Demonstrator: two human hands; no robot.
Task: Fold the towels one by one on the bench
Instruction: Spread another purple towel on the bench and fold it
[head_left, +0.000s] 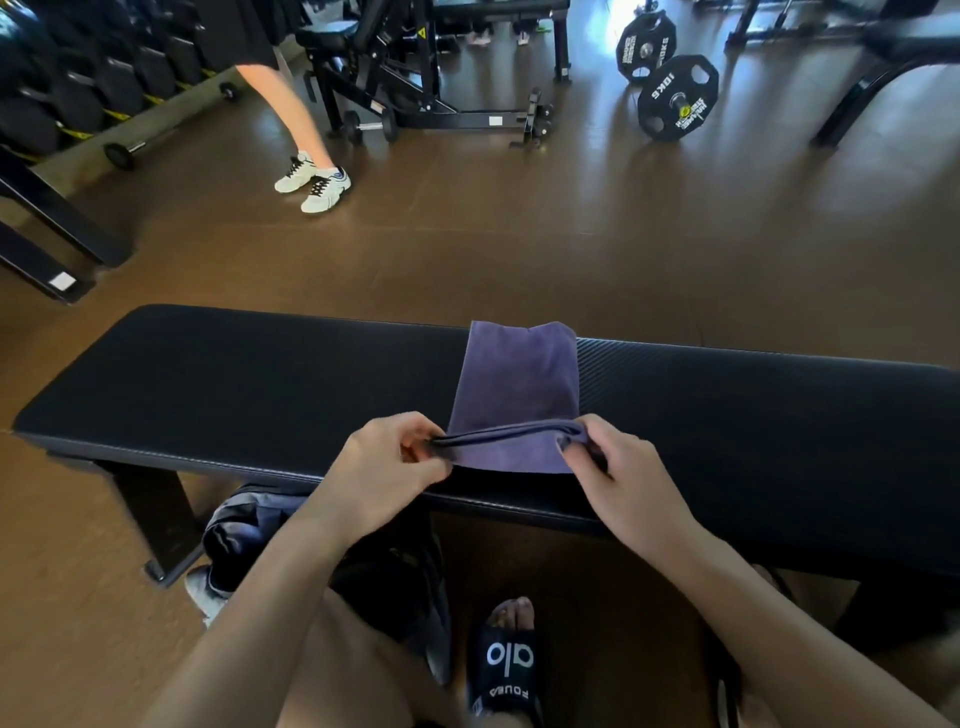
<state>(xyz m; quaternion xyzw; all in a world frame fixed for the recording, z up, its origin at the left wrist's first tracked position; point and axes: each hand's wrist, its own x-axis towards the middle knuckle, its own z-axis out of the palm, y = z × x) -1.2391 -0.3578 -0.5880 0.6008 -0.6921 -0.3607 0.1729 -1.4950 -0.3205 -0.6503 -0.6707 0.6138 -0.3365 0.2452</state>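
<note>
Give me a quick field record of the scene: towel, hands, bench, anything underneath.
towel: purple towel lies across the bench, near edge lifted
left hand: left hand pinches the towel's near left corner
right hand: right hand pinches the near right corner
bench: black padded bench, bare on both sides of the towel
underneath: dark bag on the floor

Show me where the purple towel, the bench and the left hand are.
purple towel (517, 382): head view, flat middle part.
bench (260, 374): head view, bare black pad.
left hand (387, 470): head view, back of hand.
</note>
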